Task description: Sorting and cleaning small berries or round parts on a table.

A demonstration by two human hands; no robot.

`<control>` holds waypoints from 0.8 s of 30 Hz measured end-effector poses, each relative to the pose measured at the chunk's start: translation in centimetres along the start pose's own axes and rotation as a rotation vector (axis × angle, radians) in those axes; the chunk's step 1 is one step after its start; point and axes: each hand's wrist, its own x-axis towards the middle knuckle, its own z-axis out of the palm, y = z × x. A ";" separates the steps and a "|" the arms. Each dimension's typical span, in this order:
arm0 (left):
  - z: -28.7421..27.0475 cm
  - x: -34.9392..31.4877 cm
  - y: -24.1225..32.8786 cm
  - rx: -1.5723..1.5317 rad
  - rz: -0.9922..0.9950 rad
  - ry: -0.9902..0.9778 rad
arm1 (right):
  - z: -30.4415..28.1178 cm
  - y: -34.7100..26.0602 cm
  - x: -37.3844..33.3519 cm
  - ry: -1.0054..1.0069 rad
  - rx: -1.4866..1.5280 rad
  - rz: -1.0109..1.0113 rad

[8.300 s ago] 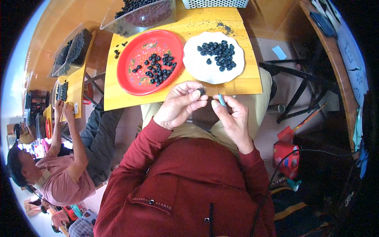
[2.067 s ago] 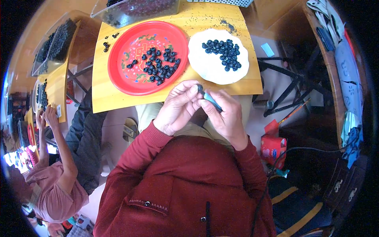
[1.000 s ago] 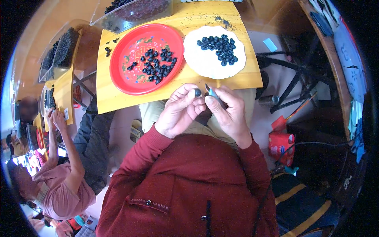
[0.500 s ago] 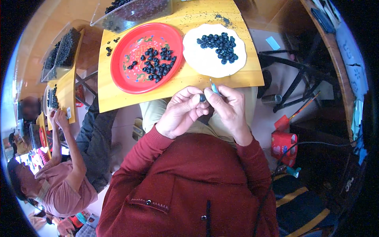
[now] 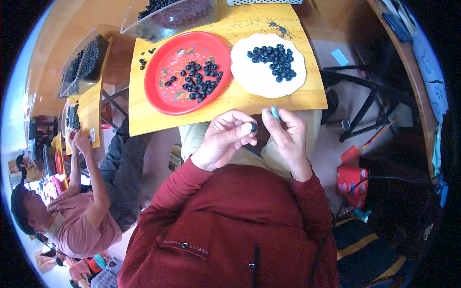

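Between the thumb and fingers of my left hand (image 5: 229, 139) is a small round black bead-like piece (image 5: 253, 127), held in front of the table's near edge. My right hand (image 5: 288, 137) grips a slim tool with a light-blue handle (image 5: 274, 111), its thin tip pointing up toward the white plate; it is apart from the bead. Several similar black pieces (image 5: 200, 89) are gathered on the right side of a red round tray (image 5: 161, 103). More of them (image 5: 281, 60) form a bent cluster on the white scalloped plate (image 5: 249, 81).
A clear plastic bin (image 5: 177, 24) full of dark pieces stands at the back of the yellow table (image 5: 144, 125). Dark crumbs (image 5: 279, 30) lie behind the plate, near a white perforated basket (image 5: 264, 2). At left another person (image 5: 81, 216) works at a second table with another bin (image 5: 84, 62).
My hands have drawn apart, the right one moving right with the tool, away from the bead in my left. The whole view has shifted slightly.
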 end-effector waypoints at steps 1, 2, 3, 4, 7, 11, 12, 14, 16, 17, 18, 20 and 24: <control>0.1 -0.1 0.4 0.088 0.017 0.026 | 0.0 0.0 -0.1 -0.001 0.006 -0.005; 0.3 -0.2 1.2 0.161 0.030 0.082 | -0.1 0.0 -0.3 0.010 -0.028 0.014; 0.0 -0.4 1.8 0.167 0.034 0.082 | -0.1 0.0 -0.5 0.020 -0.063 0.034; -0.4 -0.4 2.5 0.421 0.123 0.165 | -0.1 0.2 -0.6 0.019 -0.059 0.028; -1.6 0.5 5.0 0.981 0.412 0.311 | 0.0 0.4 -0.8 0.025 -0.051 -0.009; -2.8 2.3 8.3 1.434 0.484 0.536 | -0.2 0.7 -1.4 0.037 -0.069 -0.023; -3.3 2.9 8.9 1.522 0.543 0.506 | -0.2 0.8 -1.4 0.031 -0.090 -0.022; -3.6 3.5 9.4 1.558 0.518 0.512 | -0.1 1.0 -1.6 0.047 -0.085 -0.045; -3.8 3.9 9.5 1.626 0.531 0.478 | -0.3 1.3 -1.9 0.068 -0.083 -0.066; -3.8 4.2 9.3 1.627 0.534 0.470 | -0.5 1.5 -2.1 0.080 -0.102 -0.051; -3.3 4.4 9.0 1.647 0.520 0.410 | -0.7 1.7 -2.3 0.092 -0.122 -0.034; -1.9 5.2 8.2 1.682 0.496 0.317 | -1.1 1.9 -2.7 0.098 -0.108 -0.004; 0.2 7.7 6.3 1.830 0.549 0.064 | -1.9 2.4 -3.5 0.056 -0.080 0.076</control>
